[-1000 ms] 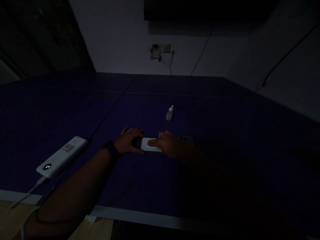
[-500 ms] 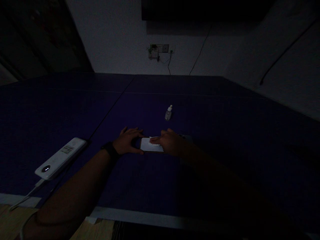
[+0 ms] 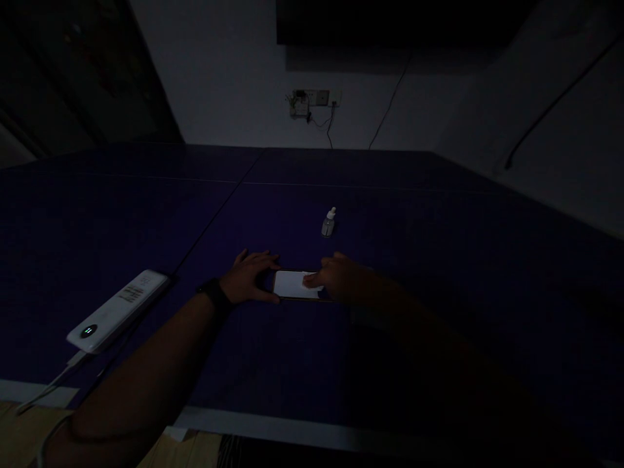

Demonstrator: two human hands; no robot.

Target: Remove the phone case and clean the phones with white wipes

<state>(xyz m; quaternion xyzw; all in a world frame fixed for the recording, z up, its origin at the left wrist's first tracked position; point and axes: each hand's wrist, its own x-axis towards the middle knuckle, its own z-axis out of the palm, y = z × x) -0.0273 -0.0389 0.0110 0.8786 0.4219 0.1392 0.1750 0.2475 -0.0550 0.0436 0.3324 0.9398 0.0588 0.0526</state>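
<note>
A phone point(image 3: 288, 285) with a bright white screen lies flat on the dark blue table. My left hand point(image 3: 247, 278), a dark band on its wrist, steadies the phone's left end, its thumb at the near corner and its fingers at the far corner. On the right part of the screen, my right hand point(image 3: 340, 278) presses down a small white wipe point(image 3: 307, 275) with closed fingers. The wipe is mostly covered by the fingers, and the phone's right end is hidden under that hand. Beyond the phone stands a small dropper bottle point(image 3: 327, 225) with a white top.
At the left lies a white power bank point(image 3: 119, 311) with a lit display and a white cable point(image 3: 51, 383) plugged in. A seam crosses the blue table point(image 3: 273, 364). Wall sockets point(image 3: 316, 98) with cords are behind it. The room is dim.
My right hand has slid a little to the right along the phone with the wipe, uncovering more of the screen. My left hand stays in place.
</note>
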